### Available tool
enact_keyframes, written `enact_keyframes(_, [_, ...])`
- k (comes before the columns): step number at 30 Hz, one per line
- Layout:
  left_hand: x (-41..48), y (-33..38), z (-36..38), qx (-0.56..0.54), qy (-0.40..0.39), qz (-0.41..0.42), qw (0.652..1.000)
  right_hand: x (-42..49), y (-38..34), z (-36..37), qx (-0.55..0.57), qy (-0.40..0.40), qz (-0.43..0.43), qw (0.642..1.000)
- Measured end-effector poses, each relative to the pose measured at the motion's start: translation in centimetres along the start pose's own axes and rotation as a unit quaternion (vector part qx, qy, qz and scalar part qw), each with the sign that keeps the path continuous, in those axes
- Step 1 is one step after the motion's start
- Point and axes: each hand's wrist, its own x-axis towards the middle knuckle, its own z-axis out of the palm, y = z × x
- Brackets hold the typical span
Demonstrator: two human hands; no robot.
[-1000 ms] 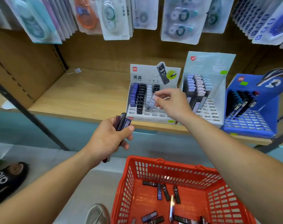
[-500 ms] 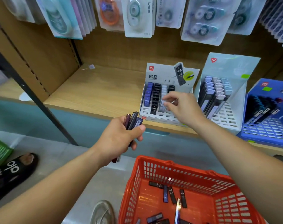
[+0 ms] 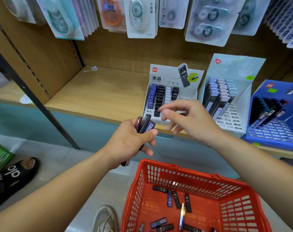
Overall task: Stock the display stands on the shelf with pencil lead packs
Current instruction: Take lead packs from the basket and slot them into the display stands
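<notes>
- Left hand (image 3: 130, 143) grips slim dark plastic pencil lead packs (image 3: 144, 125): likely light, stiff, slick; pinch one by its upper end.
- Right hand (image 3: 191, 123), at 3 o'clock, hovers empty, fingers loose.

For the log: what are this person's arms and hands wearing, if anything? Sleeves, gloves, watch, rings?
Nothing shows. The left hand and right hand are bare, without gloves, and no ring shows on the fingers in view. The left forearm and right forearm are uncovered as far as the frame edge: no sleeve, watch, bracelet or marking appears.
</notes>
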Motion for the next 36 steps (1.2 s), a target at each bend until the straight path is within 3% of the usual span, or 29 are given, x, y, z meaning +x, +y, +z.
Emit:
enact_keyframes(2, [-0.6, 0.8, 0.8, -0.008, -0.026, 0.018, 0.999, -1.3, -1.1, -0.1, 0.014, -0.046, 0.023, 0.999])
enact_keyframes(8, [-1.9, 2.3, 3.4, -0.019, -0.102, 0.06, 0.993, -3.8, -1.1, -2.5, 0.067, -0.073, 0.09, 0.991])
enact_keyframes(15, [-2.3, 3.2, 6.0, -0.028, -0.134, 0.073, 0.988, -6.2, -0.2, -4.2, 0.064, -0.07, 0.082, 0.992])
enact_keyframes(23, [0.5, 3.2, 5.5, -0.036, -0.043, 0.046, 0.997, -7.1, 2.3, -5.0, 0.146, 0.028, 0.048, 0.988])
enact_keyframes(29, [1.9, 3.2, 5.4, -0.031, -0.036, 0.053, 0.997, -6.8, 2.8, -4.9, 0.2, 0.037, 0.057, 0.977])
enact_keyframes(36, [2.6, 3.1, 5.1, 0.012, -0.019, 0.036, 0.999, -6.4, 3.8, -3.9, 0.137, 0.051, 0.071, 0.987])
